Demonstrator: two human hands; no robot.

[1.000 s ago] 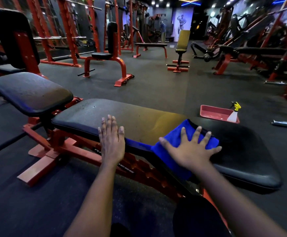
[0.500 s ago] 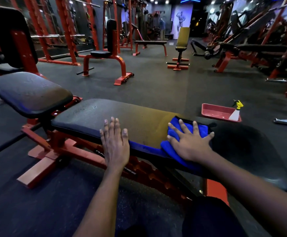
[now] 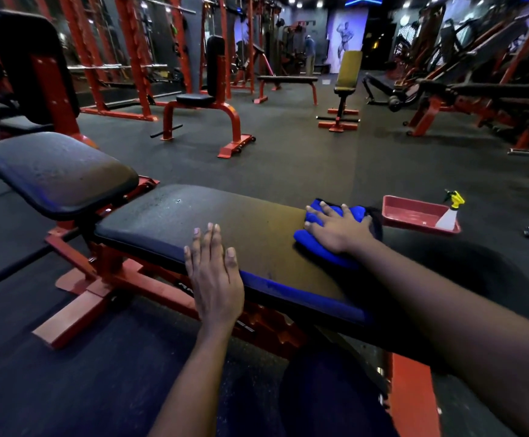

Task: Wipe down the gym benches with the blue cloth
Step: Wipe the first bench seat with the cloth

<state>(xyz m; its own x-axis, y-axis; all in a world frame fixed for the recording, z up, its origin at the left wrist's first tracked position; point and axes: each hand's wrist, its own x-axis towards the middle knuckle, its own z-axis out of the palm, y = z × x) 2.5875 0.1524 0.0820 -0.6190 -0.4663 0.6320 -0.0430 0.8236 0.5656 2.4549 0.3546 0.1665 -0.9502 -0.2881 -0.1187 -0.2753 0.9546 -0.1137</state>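
On the worktop (image 3: 241, 222), our right hand (image 3: 340, 231) presses flat fingers (image 3: 329, 211) on the blue cloth (image 3: 316, 247), likely soft and light; our left hand (image 3: 216, 279) lies flat.

**Figure.** The person's body as seen from the head camera. Left hand (image 3: 214, 279): bare, with long fingers and short, rounded fingernails (image 3: 230, 252) that catch the light. Right hand (image 3: 339, 228): likewise bare, its nails only faintly discernible. Left forearm (image 3: 190, 373) and right forearm (image 3: 446, 310): both uncovered from the wrist to the frame edge; the right appears much broader toward the lower corner under the wide-angle lens. Legs: clad in a plain dark blue garment (image 3: 320, 398), its cut and fastening lost in shadow
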